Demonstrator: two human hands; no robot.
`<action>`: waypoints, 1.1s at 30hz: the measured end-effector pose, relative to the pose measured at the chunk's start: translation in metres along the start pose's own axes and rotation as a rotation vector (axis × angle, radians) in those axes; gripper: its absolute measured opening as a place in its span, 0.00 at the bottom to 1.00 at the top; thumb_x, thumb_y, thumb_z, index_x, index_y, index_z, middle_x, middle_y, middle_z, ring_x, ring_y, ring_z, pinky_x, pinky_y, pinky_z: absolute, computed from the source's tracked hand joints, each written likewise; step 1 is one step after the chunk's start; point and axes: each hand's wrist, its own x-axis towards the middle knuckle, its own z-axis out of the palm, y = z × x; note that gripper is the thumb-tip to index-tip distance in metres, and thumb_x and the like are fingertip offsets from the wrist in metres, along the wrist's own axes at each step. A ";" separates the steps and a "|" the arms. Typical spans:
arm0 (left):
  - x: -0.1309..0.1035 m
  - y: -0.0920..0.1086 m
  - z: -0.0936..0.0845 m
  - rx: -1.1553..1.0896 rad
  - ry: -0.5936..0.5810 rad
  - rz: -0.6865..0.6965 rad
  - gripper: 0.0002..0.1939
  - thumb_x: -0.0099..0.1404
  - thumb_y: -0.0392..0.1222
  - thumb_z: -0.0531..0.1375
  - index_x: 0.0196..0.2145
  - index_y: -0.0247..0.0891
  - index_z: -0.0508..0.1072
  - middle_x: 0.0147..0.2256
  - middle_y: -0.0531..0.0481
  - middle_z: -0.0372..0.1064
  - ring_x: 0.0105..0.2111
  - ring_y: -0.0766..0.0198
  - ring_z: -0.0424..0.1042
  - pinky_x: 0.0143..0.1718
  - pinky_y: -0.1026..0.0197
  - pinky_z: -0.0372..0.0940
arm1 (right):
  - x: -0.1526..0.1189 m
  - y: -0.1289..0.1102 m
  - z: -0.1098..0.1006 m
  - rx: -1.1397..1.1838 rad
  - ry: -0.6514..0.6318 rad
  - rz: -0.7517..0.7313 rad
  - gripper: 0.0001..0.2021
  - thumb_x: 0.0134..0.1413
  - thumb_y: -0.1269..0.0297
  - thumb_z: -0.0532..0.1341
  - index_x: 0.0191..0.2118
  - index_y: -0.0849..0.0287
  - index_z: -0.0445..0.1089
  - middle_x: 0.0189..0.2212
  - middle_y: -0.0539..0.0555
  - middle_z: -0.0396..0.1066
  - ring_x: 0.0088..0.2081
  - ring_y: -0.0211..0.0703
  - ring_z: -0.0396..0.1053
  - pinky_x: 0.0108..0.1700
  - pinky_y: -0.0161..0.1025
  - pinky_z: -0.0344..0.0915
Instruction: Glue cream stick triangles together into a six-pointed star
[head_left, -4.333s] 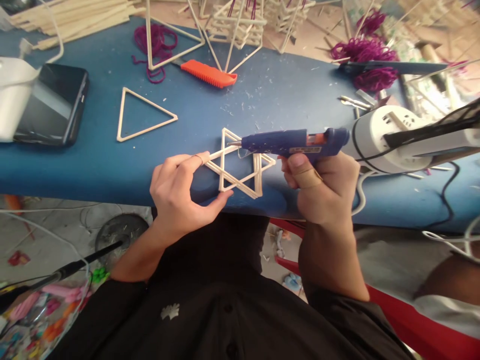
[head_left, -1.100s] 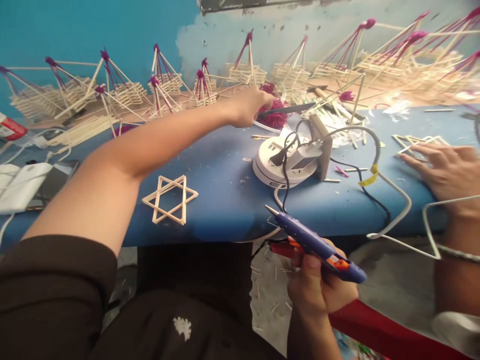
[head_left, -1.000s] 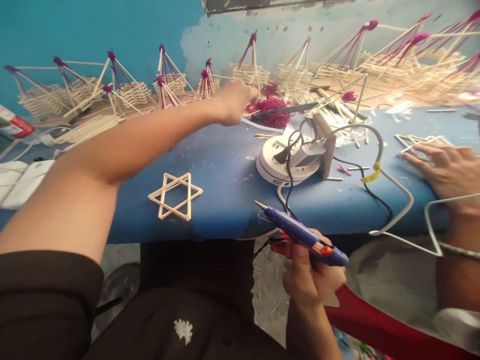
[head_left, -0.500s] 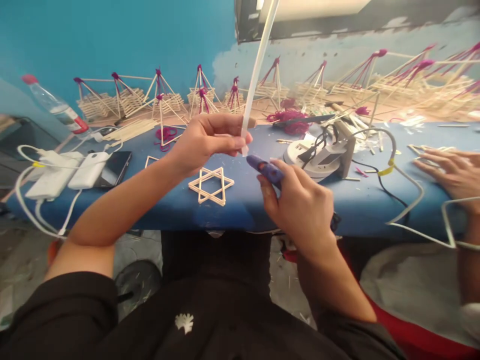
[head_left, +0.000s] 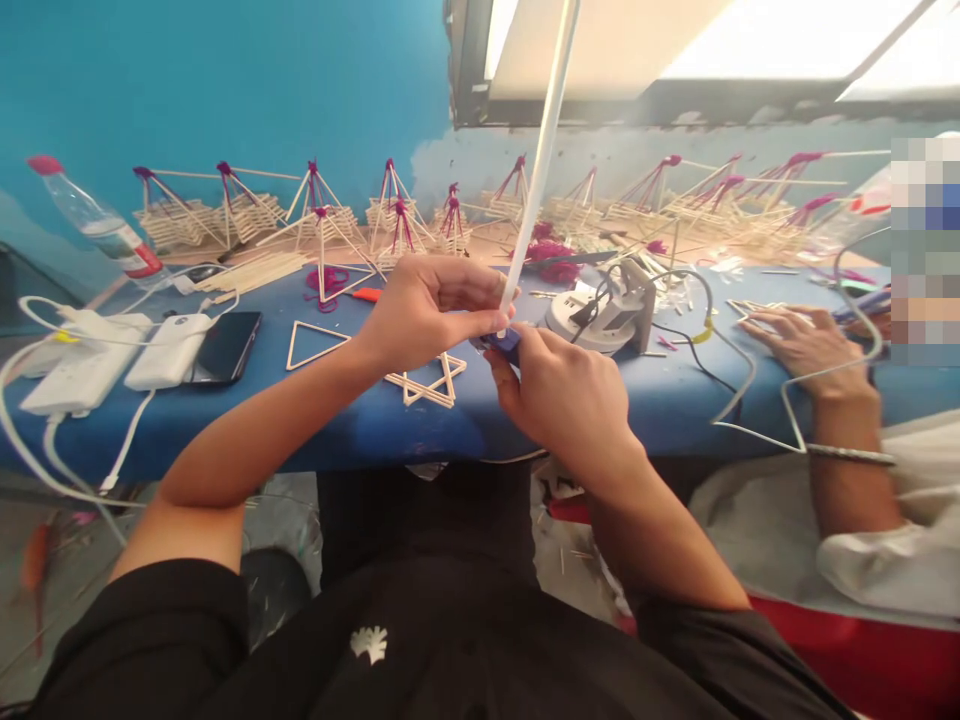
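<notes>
A person in a dark shirt pinches a translucent glue stick [head_left: 536,190] near its lower end with the left hand [head_left: 431,310], while the right hand [head_left: 566,390] is wrapped around a blue glue gun [head_left: 508,345]. The stick rises at a tilt above the grip, its lower end at the gun. Just below and left of the grip, a wooden star [head_left: 435,385] lies on the blue table [head_left: 360,440], partly hidden by the left hand; farther left is a wooden triangle [head_left: 319,354]. Well left of the grip are a phone [head_left: 234,345] and a bottle [head_left: 105,230], whose red-and-white label [head_left: 139,258] is too small to read. Beyond the grip stand stick models [head_left: 180,220] topped with purple yarn. Right of it sits a round white socket [head_left: 592,320]; farther right, a co-worker's hand [head_left: 814,345] rests on sticks.
</notes>
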 end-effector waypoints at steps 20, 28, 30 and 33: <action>-0.010 0.007 0.000 0.508 -0.005 0.216 0.09 0.61 0.30 0.66 0.33 0.43 0.83 0.35 0.54 0.84 0.37 0.60 0.82 0.46 0.54 0.76 | 0.005 0.001 0.001 -0.022 -0.032 -0.050 0.18 0.75 0.52 0.53 0.47 0.61 0.74 0.44 0.60 0.82 0.31 0.43 0.72 0.34 0.42 0.38; -0.010 0.002 -0.001 0.494 -0.034 0.202 0.08 0.60 0.31 0.66 0.33 0.44 0.82 0.33 0.55 0.83 0.36 0.61 0.82 0.46 0.55 0.76 | 0.008 0.004 0.004 0.008 -0.072 -0.059 0.19 0.76 0.50 0.55 0.49 0.60 0.74 0.46 0.60 0.82 0.35 0.46 0.75 0.35 0.42 0.38; -0.010 0.002 -0.001 0.485 -0.029 0.208 0.08 0.60 0.31 0.66 0.33 0.43 0.82 0.33 0.55 0.83 0.35 0.61 0.82 0.45 0.56 0.76 | 0.008 0.002 0.004 0.024 -0.094 -0.038 0.19 0.76 0.50 0.55 0.50 0.60 0.74 0.48 0.60 0.82 0.37 0.48 0.76 0.35 0.42 0.38; -0.009 0.000 0.000 0.469 -0.031 0.212 0.07 0.60 0.31 0.66 0.32 0.43 0.82 0.33 0.55 0.83 0.35 0.62 0.82 0.45 0.57 0.76 | 0.008 0.002 0.005 0.029 -0.105 -0.017 0.19 0.76 0.49 0.55 0.51 0.59 0.75 0.48 0.60 0.82 0.38 0.49 0.77 0.35 0.42 0.38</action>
